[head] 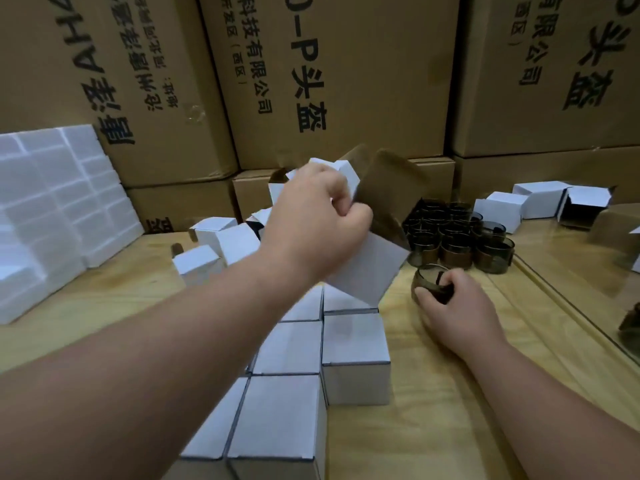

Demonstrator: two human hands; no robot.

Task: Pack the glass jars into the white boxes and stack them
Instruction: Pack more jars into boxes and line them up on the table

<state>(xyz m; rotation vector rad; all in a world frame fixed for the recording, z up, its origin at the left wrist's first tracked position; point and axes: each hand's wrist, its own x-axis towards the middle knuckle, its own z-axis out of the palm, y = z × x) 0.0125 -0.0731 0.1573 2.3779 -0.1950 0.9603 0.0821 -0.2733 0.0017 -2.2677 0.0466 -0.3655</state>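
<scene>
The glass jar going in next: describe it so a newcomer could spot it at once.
Start at the wooden table and find the cluster of dark glass jars at its far right. Just in front of that cluster, nearer the person, one jar stands apart. It is the only one gripped by the right hand.

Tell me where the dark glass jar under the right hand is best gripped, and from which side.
Grip the dark glass jar by its round side wall, probably from above and the near side, as the right hand does. It stands upright on the wooden table, mouth open; more jars crowd behind it.
</scene>
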